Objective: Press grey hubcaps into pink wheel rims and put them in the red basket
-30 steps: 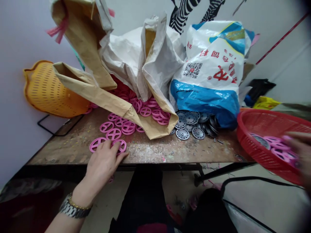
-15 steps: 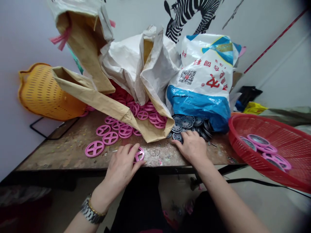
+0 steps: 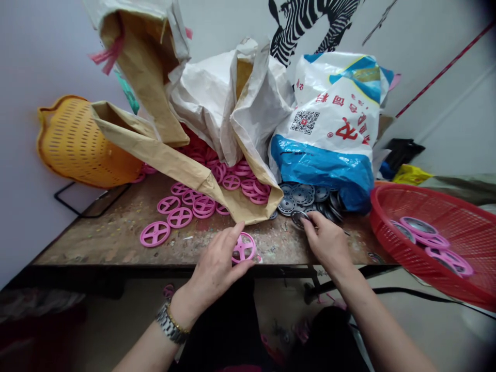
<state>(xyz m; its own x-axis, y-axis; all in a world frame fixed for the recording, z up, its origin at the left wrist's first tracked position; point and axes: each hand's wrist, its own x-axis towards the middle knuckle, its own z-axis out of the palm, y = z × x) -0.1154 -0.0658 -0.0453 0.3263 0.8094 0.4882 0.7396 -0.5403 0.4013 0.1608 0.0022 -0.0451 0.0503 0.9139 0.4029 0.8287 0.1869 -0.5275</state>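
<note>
My left hand (image 3: 218, 261) is curved round a pink spoked plastic wheel (image 3: 244, 248) at the table's front edge, thumb on the near side and fingers on the far side. In my right hand (image 3: 329, 241) a dark grey round disc (image 3: 299, 219) is pinched between thumb and fingers, tilted just above the table. Behind it lies a heap of similar grey discs (image 3: 301, 195), partly under the blue and white sack. More pink wheels (image 3: 179, 217) lie left of centre, and others spill from the open paper sack (image 3: 267, 209).
A red basket (image 3: 391, 227) at the right holds several pink wheels with grey discs. A yellow perforated basket (image 3: 77, 147) lies tipped at the left. White sacks (image 3: 207, 90) and a blue and white sack (image 3: 325, 160) stand along the back of the wooden table (image 3: 116, 237).
My left hand has slid the pink wheel to the right along the table edge. My right hand has picked up a grey disc from the heap and drawn it slightly right. The view has shifted a little.
</note>
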